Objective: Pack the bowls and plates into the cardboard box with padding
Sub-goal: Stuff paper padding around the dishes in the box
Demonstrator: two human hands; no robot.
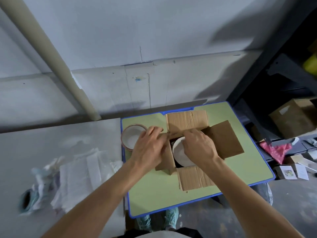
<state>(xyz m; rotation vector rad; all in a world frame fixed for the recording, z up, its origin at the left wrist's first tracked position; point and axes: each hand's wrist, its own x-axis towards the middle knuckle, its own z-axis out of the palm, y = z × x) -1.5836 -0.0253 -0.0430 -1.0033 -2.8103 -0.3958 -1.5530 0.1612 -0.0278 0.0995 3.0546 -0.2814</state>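
Note:
An open cardboard box (224,140) stands on the green table (154,194) with all its flaps spread outward. Inside it a white plate (181,157) lies tilted. My right hand (199,145) is over the box opening, fingers curled round the plate's far rim. My left hand (149,146) lies over the left flap (165,162) and pinches its far edge near the box corner. A white bowl with a reddish rim (132,138) sits on the table to the left of the box, partly hidden by my left hand.
White padding paper (77,176) lies crumpled on the grey surface to the left, with a teal object (27,200) beside it. Dark shelving (274,79) with cardboard boxes (291,117) stands to the right. A wall runs close behind the table. My feet (169,219) are below the table's near edge.

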